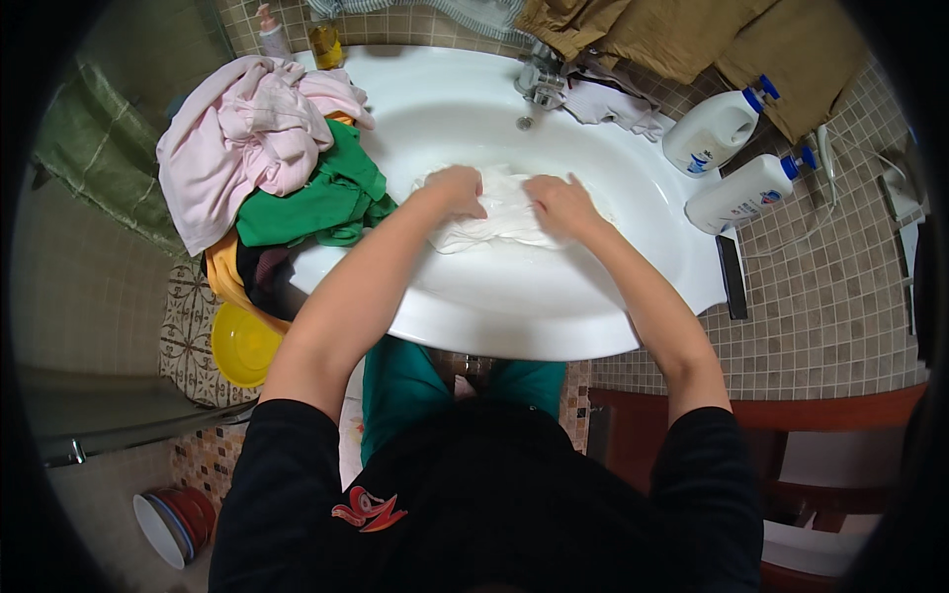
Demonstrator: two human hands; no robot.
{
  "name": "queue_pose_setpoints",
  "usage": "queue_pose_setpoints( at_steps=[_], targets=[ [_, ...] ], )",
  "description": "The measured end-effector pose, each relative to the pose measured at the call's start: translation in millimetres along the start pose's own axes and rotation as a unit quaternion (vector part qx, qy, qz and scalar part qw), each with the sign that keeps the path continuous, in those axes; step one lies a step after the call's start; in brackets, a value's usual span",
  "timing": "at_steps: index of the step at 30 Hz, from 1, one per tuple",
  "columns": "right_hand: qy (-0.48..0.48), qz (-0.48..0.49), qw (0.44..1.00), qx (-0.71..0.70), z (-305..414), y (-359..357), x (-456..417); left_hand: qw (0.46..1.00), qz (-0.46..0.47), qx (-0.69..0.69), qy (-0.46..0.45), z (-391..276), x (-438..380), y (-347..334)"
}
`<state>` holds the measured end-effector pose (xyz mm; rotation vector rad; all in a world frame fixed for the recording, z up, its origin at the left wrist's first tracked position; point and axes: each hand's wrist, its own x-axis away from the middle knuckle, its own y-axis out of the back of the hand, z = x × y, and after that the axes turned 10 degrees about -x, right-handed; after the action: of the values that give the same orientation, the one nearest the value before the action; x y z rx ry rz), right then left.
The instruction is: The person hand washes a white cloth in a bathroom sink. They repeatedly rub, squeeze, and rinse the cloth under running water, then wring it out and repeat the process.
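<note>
A wet white cloth [493,211] lies bunched in the basin of the white washbasin [511,326]. My left hand [456,191] grips its left part, the fingers bent into the folds. On the right part, my right hand [557,204] holds the fabric, with one finger lifted away. The fingertips of both hands are partly hidden by the cloth. Some water seems to stand around it. Behind the cloth are the metal drain [525,123] and a chrome faucet [540,83].
Pink [245,126], green [311,196] and yellow garments are heaped on the left rim. Two white pump bottles [708,133] [741,196] stand at right, near a black bar [732,278]. Light clothing [612,104] lies beside the faucet. Brown trousers [660,37] hang above. A yellow basin [245,345] sits on the floor.
</note>
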<state>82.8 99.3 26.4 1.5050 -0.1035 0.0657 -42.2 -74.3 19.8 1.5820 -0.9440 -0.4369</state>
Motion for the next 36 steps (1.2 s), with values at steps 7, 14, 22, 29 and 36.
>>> queue_pose_setpoints(
  at_steps=[7, 14, 22, 29, 36],
  targets=[
    [-0.181, 0.035, 0.977, -0.112, -31.6, 3.0, 10.7, 0.999, -0.022, 0.008, 0.041, 9.1, -12.2, -1.4],
    [-0.110, -0.056, 0.898, -0.423, -64.8, -7.1, 14.4, 0.925, -0.137, 0.352, -0.039, 17.7, -23.0, 8.4],
    [-0.050, -0.098, 0.789, -0.605, -56.8, 12.6, 13.4, 0.975, -0.171, 0.140, 0.032, 21.4, -10.1, 10.1],
    [-0.062, -0.118, 0.840, -0.525, -46.3, 1.5, 5.9, 0.901, -0.233, 0.344, -0.127, -2.5, -6.0, 35.7],
    [0.013, -0.310, 0.569, -0.762, -33.0, 70.0, 10.8, 0.737, -0.103, 0.666, -0.043, -40.4, 34.6, 70.6]
  ],
)
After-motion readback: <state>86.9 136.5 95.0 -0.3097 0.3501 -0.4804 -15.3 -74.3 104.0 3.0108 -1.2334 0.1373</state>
